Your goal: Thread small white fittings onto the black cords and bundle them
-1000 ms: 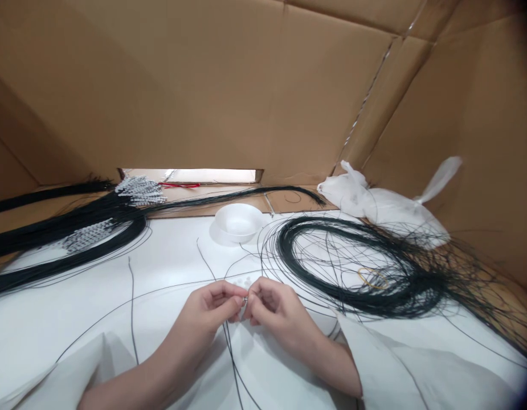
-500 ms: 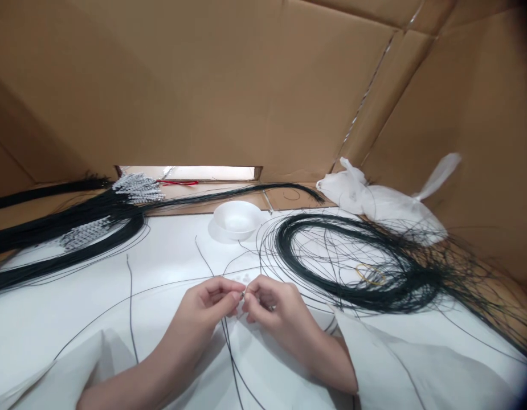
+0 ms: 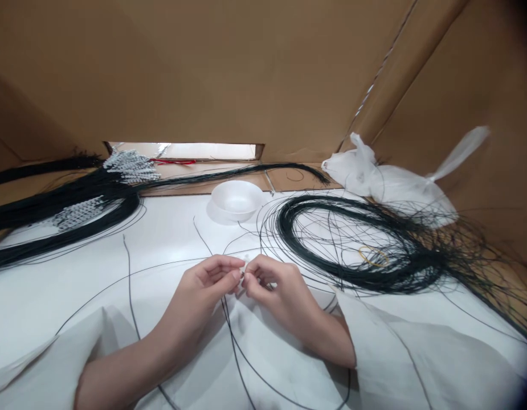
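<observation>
My left hand (image 3: pixel 202 291) and my right hand (image 3: pixel 277 287) meet fingertip to fingertip over the white table (image 3: pixel 45 285). Both are pinched shut around a thin black cord (image 3: pixel 234 347) and a tiny metal piece between the fingertips. The cord hangs down from the pinch toward me. A few small white beads (image 3: pixel 246 258) lie just beyond my fingers.
A large loose coil of black cord (image 3: pixel 352 250) with a yellow rubber band (image 3: pixel 373 256) lies to the right. A white bowl (image 3: pixel 236 199) stands beyond my hands. Bundles of black cord with silver ends (image 3: pixel 75 213) lie left. A white plastic bag (image 3: pixel 395 182) sits against the cardboard walls (image 3: pixel 246 74).
The view has tilted slightly, so everything sits a little higher in the picture. My hands stay pinched together on the cord, with only small finger shifts.
</observation>
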`<state>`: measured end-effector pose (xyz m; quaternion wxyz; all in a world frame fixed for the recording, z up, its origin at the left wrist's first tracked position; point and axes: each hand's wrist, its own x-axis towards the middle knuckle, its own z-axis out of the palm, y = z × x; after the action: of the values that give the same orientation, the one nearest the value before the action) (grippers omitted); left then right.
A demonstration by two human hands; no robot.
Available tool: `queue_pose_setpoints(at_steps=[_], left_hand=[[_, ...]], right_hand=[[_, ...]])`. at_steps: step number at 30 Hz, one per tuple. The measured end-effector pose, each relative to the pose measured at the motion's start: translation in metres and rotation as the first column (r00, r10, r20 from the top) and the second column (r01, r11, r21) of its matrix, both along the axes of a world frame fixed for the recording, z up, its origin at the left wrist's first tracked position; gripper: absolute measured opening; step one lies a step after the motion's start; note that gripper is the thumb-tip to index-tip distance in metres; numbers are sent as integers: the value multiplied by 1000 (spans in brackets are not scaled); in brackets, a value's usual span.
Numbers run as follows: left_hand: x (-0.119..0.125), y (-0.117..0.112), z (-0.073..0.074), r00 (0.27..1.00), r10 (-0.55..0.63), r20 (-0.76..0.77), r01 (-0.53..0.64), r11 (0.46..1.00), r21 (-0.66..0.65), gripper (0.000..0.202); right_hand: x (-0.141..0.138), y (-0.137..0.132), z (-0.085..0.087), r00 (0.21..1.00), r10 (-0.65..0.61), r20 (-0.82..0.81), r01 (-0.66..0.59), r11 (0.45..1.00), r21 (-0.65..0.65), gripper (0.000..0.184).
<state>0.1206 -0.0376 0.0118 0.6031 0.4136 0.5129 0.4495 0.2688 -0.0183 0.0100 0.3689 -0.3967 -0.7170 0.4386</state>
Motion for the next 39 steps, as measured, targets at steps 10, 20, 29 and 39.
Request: queue_pose_setpoints(at_steps=[10,20,29,39], left_hand=[[-1,0,-1,999,-53,-9,53,998,-28,11],[-1,3,-1,996,-85,-18,85,996,-12,9],[-2,3,-2,995,-95,3,95,995,-5,7],[-4,3,-2,994,-112,15,112,994,-17,7]], right_hand=[[3,1,0,999,24,44,-24,1000,-3,13],[4,5,-3,998,62,-27,-66,987,-149,10],[2,10,2,994,50,-98,-77,952,-297,10],[0,11,3,989,32,-146,-84,927,-365,10]])
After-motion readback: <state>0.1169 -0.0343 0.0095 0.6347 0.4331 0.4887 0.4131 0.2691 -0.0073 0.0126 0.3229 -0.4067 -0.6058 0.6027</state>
